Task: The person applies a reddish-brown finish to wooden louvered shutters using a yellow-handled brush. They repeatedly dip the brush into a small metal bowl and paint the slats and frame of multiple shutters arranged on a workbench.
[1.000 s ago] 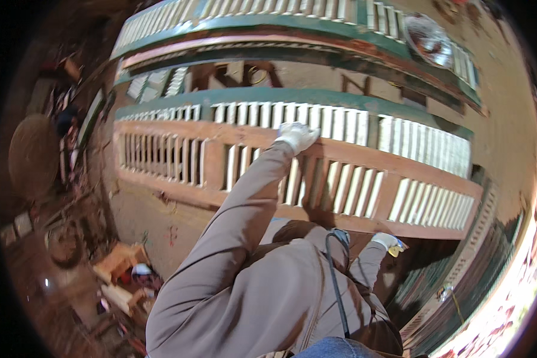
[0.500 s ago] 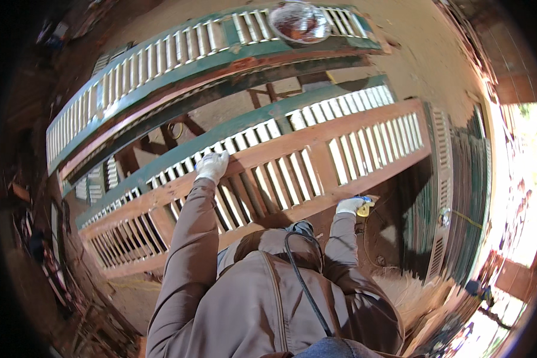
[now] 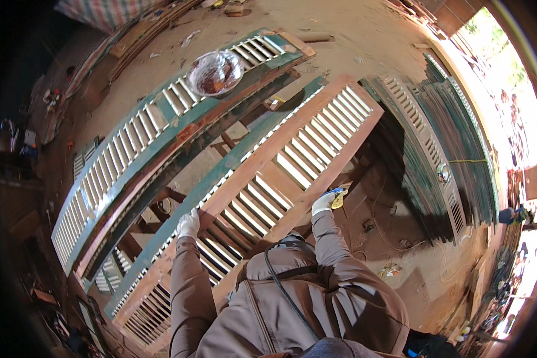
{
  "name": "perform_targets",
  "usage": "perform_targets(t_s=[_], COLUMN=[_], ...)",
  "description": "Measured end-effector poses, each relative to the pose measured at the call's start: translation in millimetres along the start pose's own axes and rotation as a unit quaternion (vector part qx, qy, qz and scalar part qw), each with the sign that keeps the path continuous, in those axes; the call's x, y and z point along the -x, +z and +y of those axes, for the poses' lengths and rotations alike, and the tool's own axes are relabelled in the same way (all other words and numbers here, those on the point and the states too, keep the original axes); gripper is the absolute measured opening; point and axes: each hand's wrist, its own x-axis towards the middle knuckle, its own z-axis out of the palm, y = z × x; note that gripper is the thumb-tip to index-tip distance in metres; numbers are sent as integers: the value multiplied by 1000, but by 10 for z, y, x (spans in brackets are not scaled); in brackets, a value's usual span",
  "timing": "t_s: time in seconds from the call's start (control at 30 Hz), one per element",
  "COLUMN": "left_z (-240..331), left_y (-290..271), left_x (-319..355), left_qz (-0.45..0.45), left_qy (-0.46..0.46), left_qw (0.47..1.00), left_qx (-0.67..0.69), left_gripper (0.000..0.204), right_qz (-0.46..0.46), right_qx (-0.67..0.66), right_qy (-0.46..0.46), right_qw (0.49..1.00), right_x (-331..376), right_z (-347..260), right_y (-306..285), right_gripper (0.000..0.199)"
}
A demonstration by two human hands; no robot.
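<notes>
A long reddish-brown louvered shutter (image 3: 268, 161) lies slantwise in front of me, on top of a green one (image 3: 221, 176). My left hand (image 3: 188, 224), in a white glove, is closed over the far edge of the brown shutter. By the shutter's near edge is my right hand (image 3: 323, 204), also gloved. It is closed on a small yellow piece (image 3: 339, 198) with a bit of blue beside it. That piece looks like a folded sheet or pad, too small to tell exactly. My right fingers are partly hidden behind it.
Another green louvered shutter (image 3: 128, 140) lies beyond, bearing a foil-covered or plastic-wrapped bowl (image 3: 215, 73). At right stand several stacked shutters (image 3: 453, 137) with a yellow cord (image 3: 468, 160). Cables (image 3: 394, 235) lie on the dirt floor. A checked cloth (image 3: 107, 12) is at far left.
The view has swung, so the shutters slant more steeply and the bowl appears farther left. My left hand stays at the far edge and the right hand still holds the yellow piece.
</notes>
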Motion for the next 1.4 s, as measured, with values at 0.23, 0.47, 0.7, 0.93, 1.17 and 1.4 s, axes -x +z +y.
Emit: perform_targets(t_s=[0.23,0.47,0.7,0.93,1.17,1.4], left_z=[61,-140,275,217,324,286], left_y=[84,-86,76,61,21,46], left_x=[9,413,145,261,319,357], left_qz=[9,63,87,143,160,246], left_qy=[40,-84,1,-12,9,57], left_qw=[997,992,992,988,987,967], left_qx=[-60,-72,-87,-56,-14,20], left_gripper=[62,61,59,57,60,49], right_qz=[5,5,-9,-176,-266,-220], right_qx=[-45,-77,-136,-98,-115,-81], right_qy=[-72,232,186,138,140,106], right_qw=[996,970,973,970,947,966], right_x=[-334,607,-187,785,1254,1437], right_z=[315,22,-481,-1777,-2408,-2655], right_y=[-85,74,-598,-1159,-1383,-1274], right_gripper=[46,57,65,35,23,22])
